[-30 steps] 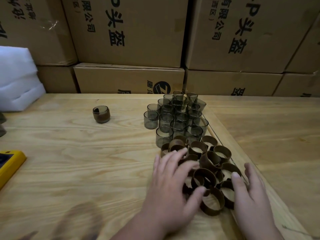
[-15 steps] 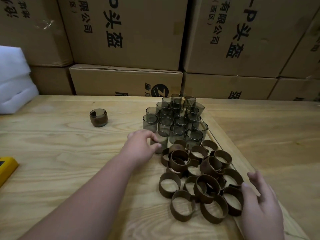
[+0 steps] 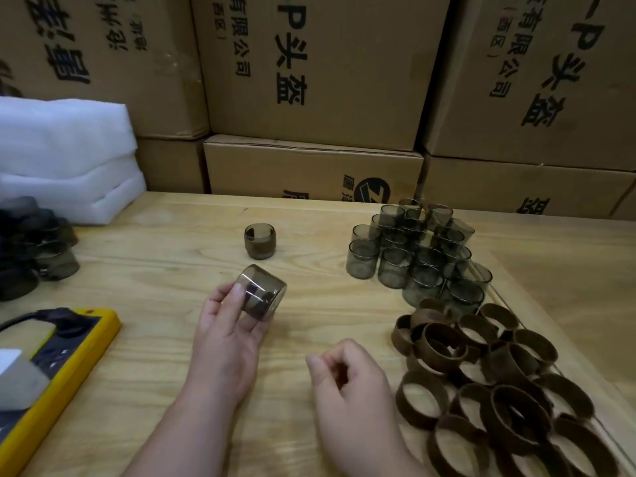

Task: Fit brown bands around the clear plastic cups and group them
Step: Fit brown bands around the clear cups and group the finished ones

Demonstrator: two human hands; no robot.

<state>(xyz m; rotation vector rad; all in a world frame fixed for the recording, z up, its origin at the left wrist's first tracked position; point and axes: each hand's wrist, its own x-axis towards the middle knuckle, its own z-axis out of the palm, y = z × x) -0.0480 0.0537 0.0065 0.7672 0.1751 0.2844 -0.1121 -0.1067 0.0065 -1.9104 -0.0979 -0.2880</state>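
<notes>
Some stuff is hard to read here. The dark pile at the far left is blurry and cut off by the frame edge, might be more cups, can't tell. The yellow thing near me is cropped too, with something white on it I can't make out. The bands run off the bottom right corner, and the back rows of cups hide each other.

My left hand is up off the table, holding a cup tipped on its side, thumb on the near wall and fingers underneath. My right hand hovers just left of the bands, fingers curled in; whether it's pinching anything I can't tell. One banded cup stands upright just beyond the held one, well apart from the cluster.
</notes>
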